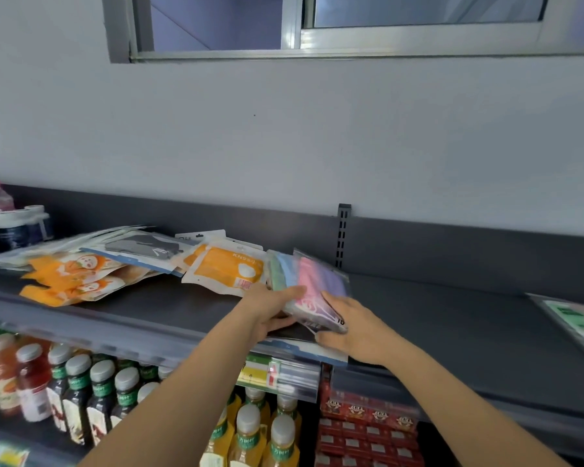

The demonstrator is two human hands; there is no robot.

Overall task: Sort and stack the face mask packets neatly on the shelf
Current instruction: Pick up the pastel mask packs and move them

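The left hand (273, 308) and right hand (354, 328) each pinch a side of the mask packet (317, 281). It points toward the wall (284, 146).

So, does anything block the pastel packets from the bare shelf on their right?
Nothing visible: left hand and right hand grip the pastel packets; the shelf beside them is bare up to green packets.

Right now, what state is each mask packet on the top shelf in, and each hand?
pastel packets: stacked together, held between both hands.
left hand: grips the stack's left edge.
right hand: grips its near right corner.
KN95 packet: lying printed side up.
orange cartoon packets: loose, overlapping heap.
grey packet: lying on that heap.
green packet: lying apart, far right.
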